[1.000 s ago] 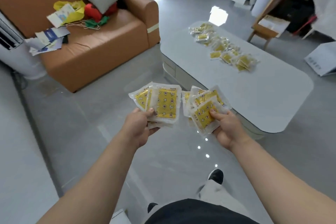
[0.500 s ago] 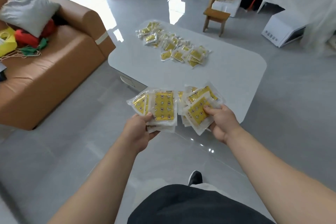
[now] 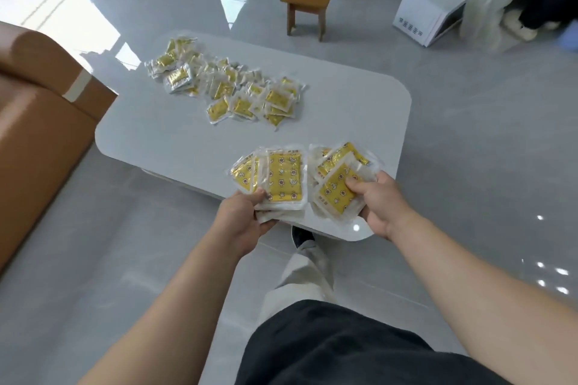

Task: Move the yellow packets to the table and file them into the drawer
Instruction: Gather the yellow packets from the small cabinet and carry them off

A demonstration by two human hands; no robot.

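Grey polished floor runs under everything, with a tan sofa (image 3: 40, 109) at the left edge. Just beside it stands the pale table (image 3: 140, 141). On its far left half lies a loose heap of yellow packets (image 3: 225, 91), presumably set down there to await filing.

Above the table's near edge the left hand (image 3: 240, 222) grips a fanned stack (image 3: 278, 178) of the same packets, thumb pressed on top and fingers (image 3: 266, 223) curled beneath. The fan looks like a way to carry many slippery pouches at once. Touching it on the right, a second bundle (image 3: 337, 178) is pinched by the right hand (image 3: 381, 206), thumb over and fingers wrapped round the far edge. Both loads hang over the table, not on it, so the carrying step seems nearly done. No drawer can be picked out.

Each packet is a clear pouch round a yellow insert printed with small stars and moons. Any writing is too small to read. Beyond the table stand a wooden stool (image 3: 305, 6) and, further right, a white box (image 3: 428, 15).
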